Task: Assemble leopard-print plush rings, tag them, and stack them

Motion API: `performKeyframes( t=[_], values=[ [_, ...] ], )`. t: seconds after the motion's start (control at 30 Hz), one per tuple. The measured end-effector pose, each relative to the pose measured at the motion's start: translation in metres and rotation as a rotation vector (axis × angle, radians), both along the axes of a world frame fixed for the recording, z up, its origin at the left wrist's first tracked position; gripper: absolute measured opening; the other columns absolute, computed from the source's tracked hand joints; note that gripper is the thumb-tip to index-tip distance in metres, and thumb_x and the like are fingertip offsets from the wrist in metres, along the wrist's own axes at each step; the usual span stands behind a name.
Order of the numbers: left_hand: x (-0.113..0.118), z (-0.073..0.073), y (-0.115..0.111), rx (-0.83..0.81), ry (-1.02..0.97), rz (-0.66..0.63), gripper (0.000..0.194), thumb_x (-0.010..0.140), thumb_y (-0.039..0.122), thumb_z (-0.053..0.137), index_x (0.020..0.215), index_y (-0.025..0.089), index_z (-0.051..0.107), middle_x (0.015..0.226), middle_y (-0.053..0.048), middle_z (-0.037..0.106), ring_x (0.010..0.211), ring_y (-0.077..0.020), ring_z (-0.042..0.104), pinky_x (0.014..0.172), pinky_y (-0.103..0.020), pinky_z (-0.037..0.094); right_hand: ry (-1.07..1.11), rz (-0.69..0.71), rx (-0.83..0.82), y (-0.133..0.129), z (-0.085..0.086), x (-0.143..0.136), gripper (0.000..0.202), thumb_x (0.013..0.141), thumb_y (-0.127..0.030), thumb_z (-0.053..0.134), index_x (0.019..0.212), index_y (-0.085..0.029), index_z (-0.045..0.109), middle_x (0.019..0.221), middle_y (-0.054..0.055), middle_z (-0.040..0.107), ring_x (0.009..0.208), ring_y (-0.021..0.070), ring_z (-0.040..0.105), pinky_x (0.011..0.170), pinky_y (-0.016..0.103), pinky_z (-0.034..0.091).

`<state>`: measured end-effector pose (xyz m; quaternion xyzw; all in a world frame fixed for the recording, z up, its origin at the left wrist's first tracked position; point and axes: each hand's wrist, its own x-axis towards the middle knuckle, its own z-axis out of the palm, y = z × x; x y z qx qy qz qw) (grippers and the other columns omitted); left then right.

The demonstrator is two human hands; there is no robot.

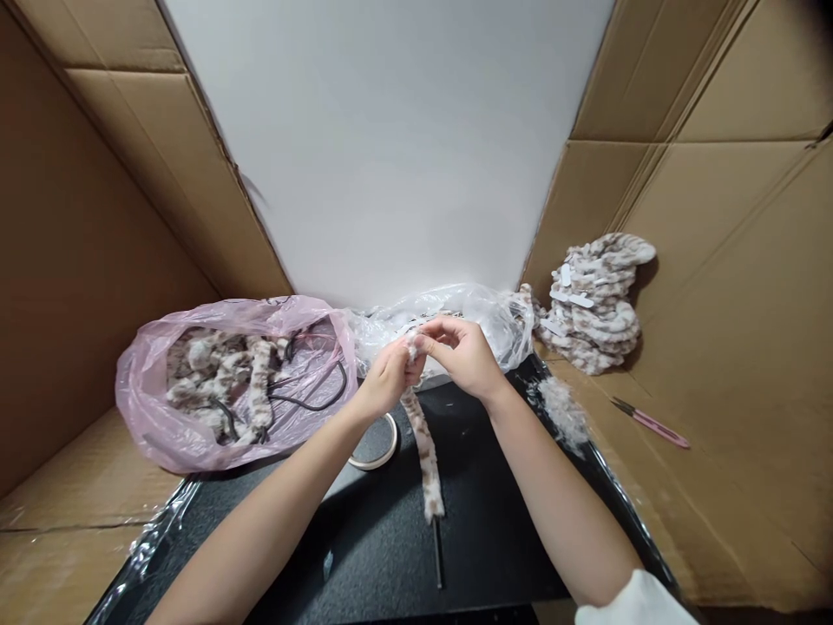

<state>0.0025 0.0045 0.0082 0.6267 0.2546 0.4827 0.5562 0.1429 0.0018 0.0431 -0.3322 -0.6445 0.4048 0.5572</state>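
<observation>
Both hands meet over the middle of the black table. A long, narrow strip of white and tan spotted plush fabric point(426, 451) hangs from them toward me, with a thin dark rod point(438, 555) sticking out of its lower end. My left hand point(389, 375) is closed around the strip's upper end. My right hand point(461, 354) pinches at the same end, where a bit of white fluff shows between the fingertips. What exactly lies under the fingers is partly hidden.
A pink plastic bag point(147, 412) with plush pieces and dark cords lies left. Behind my hands is a clear plastic bag point(482, 312). Right are a plush pile point(602, 304), loose fluff point(565, 412) and pink-handled snips point(657, 427). A ring point(390, 451) sits beneath my left arm. Cardboard walls surround the table.
</observation>
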Motion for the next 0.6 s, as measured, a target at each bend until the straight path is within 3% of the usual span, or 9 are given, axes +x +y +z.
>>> performKeyframes(
  t=[0.17,0.3,0.5,0.6],
  values=[
    [-0.002,0.000,0.003,-0.060,-0.029,0.006,0.024,0.087,0.033,0.041,0.067,0.021,0.036,0.056,0.007,0.025,0.047,-0.0079,0.018,0.044,-0.022,0.017,0.035,0.028,-0.095,0.002,-0.004,0.000,0.030,0.062,-0.039,0.081,0.078,-0.017,0.070,0.074,0.002,0.067,0.073,0.0152,0.060,0.076,0.032,0.047],
    [0.000,0.001,0.005,-0.154,-0.092,-0.029,0.015,0.082,0.031,0.045,0.075,0.018,0.046,0.057,0.007,0.022,0.048,-0.0074,0.014,0.044,-0.021,0.014,0.051,0.071,-0.122,0.004,-0.011,-0.005,0.031,0.059,-0.038,0.083,0.075,-0.016,0.068,0.067,-0.002,0.059,0.066,0.0125,0.053,0.067,0.028,0.045],
    [0.003,-0.001,0.006,-0.152,-0.113,0.000,0.039,0.081,0.053,0.053,0.081,0.014,0.057,0.061,0.005,0.030,0.048,-0.0063,0.017,0.044,-0.020,0.015,-0.061,-0.015,0.077,0.002,-0.014,-0.010,0.014,0.072,-0.031,0.072,0.075,-0.017,0.072,0.067,-0.002,0.049,0.064,0.0112,0.044,0.062,0.026,0.040],
    [0.002,0.000,0.005,-0.130,-0.124,0.069,0.036,0.082,0.050,0.054,0.080,0.014,0.057,0.063,0.004,0.035,0.049,-0.0064,0.022,0.044,-0.020,0.018,-0.156,-0.031,0.146,0.000,-0.013,-0.008,0.019,0.074,-0.025,0.069,0.092,-0.021,0.074,0.075,-0.001,0.052,0.072,0.0128,0.048,0.069,0.027,0.043]
  ],
)
